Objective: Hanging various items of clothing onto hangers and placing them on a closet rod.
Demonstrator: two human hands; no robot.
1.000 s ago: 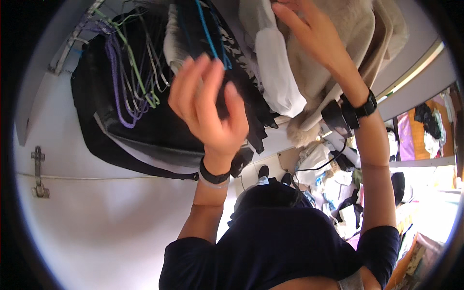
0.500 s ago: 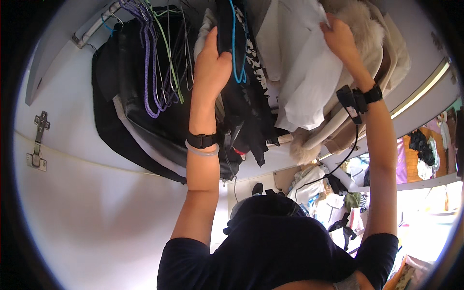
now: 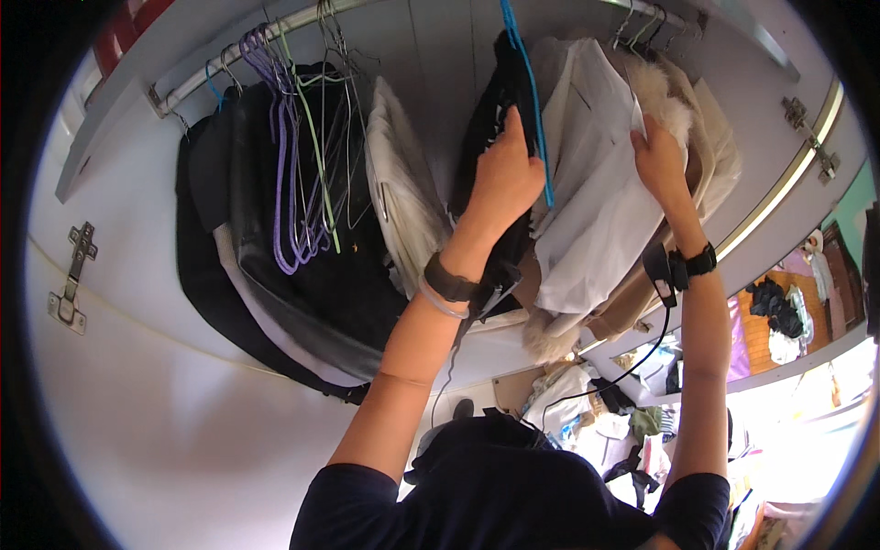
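Up inside the wardrobe, my left hand [image 3: 506, 179] closes on a black garment [image 3: 510, 78] with a little white pattern. A blue hanger [image 3: 529, 101] runs beside that hand; whether the fingers also touch it is hidden. Further right, my right hand [image 3: 662, 165] pinches the edge of a white, thin-looking garment [image 3: 587, 206], which hangs down in loose folds. Behind the right hand are a cream furry collar [image 3: 674, 105] and beige coats [image 3: 710, 147]. A white furry garment [image 3: 403, 174] hangs left of my left hand.
A metal rail [image 3: 206, 73] crosses the wardrobe. Purple hangers [image 3: 282, 183], a green hanger [image 3: 316, 137] and wire hangers hang at the left, before dark jackets [image 3: 257, 247]. A cable [image 3: 646, 348] trails from my right wrist. Clothes lie piled [image 3: 587, 394] at the lower right.
My left hand has moved right and lower with the black garment and blue hanger, leaving the white furry garment more exposed. My right hand keeps hold of the white garment, slightly lower in view.
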